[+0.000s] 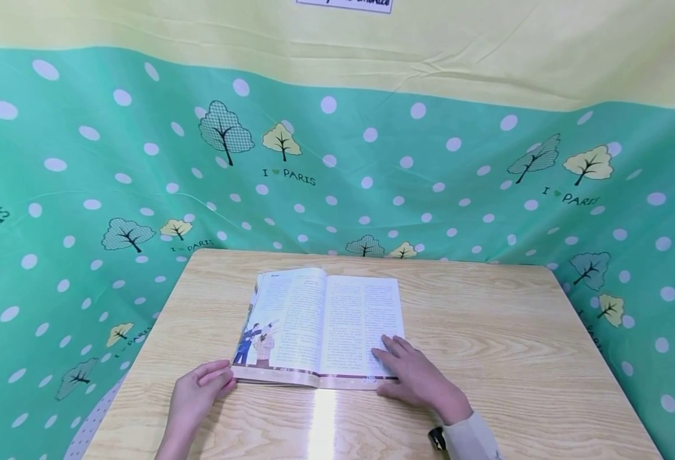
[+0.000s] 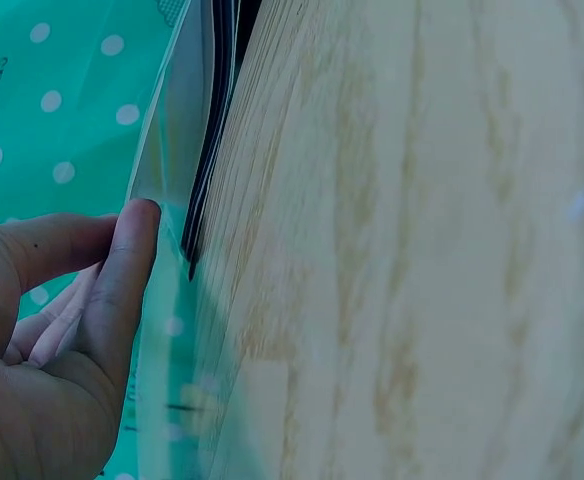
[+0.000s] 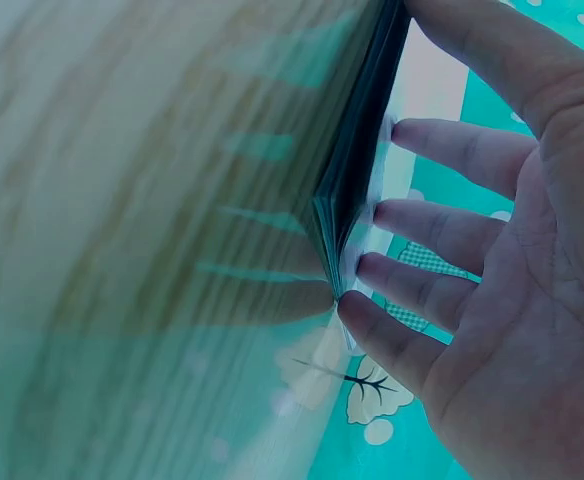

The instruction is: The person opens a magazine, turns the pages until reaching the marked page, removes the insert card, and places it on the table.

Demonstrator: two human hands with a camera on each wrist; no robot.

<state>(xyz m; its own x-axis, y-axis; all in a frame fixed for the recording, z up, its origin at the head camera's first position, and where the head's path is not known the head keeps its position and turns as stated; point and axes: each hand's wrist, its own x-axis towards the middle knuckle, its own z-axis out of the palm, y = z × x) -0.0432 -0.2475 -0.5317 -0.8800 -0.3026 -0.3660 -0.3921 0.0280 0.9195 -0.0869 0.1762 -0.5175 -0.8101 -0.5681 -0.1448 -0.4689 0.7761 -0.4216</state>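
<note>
An open magazine lies on the wooden table, with columns of print on both pages and an illustration of two people at the lower left. At its lower left corner my left hand pinches the edge between thumb and fingers; the left wrist view shows the thumb against the page edge. My right hand rests on the lower right page with fingers spread and fairly straight. In the right wrist view its fingertips touch the page, and the thumb lies near the bottom edge.
A green and yellow cloth with white dots and printed trees hangs behind the table and along both sides. A small black object shows beside the right sleeve. Bright light reflects off the table below the magazine's fold.
</note>
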